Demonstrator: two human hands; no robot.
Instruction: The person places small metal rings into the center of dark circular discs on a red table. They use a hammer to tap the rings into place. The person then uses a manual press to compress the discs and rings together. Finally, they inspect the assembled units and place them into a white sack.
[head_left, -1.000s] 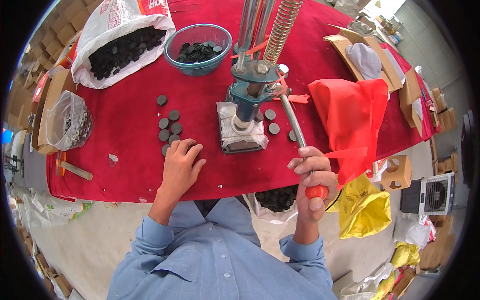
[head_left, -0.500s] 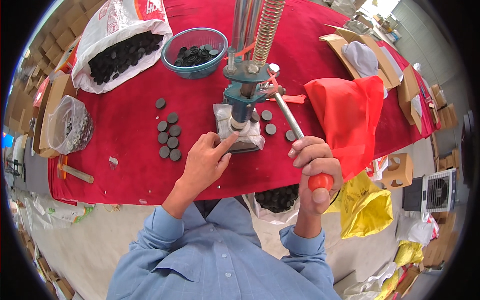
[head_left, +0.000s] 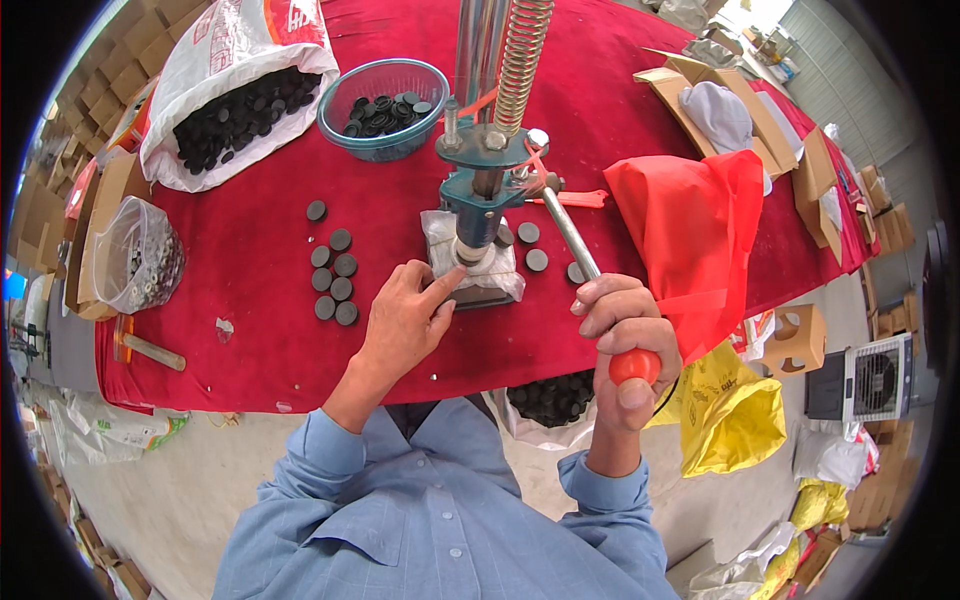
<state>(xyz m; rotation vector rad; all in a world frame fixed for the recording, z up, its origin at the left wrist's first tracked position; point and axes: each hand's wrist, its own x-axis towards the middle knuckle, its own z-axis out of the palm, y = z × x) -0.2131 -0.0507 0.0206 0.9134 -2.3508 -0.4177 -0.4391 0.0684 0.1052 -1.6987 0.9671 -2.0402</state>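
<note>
My right hand (head_left: 622,330) is wrapped round the lever (head_left: 572,235) of a hand press (head_left: 480,195), near its red ball knob (head_left: 640,366). Under the press head, a pale round piece (head_left: 466,254) sits low over a base covered with clear plastic wrap (head_left: 508,272). My left hand (head_left: 400,318) reaches in with its index finger stretched out, the tip at the bottom of that piece. Its thumb stands apart from the index finger; what lies right under the head is hidden. Black round discs (head_left: 321,256) lie left of the press, and a few more discs (head_left: 536,260) right of it.
A teal plastic bowl (head_left: 333,128) and a white sack (head_left: 163,130) hold black discs. At the left are a tub of small metal parts (head_left: 118,262) and a hammer (head_left: 155,350). A red cloth bag (head_left: 690,220) lies right of the lever, with cardboard boxes (head_left: 690,70) beyond.
The view has shifted slightly, moving the press and table things a little left in it. Both hands keep their places at the press and on the lever.
</note>
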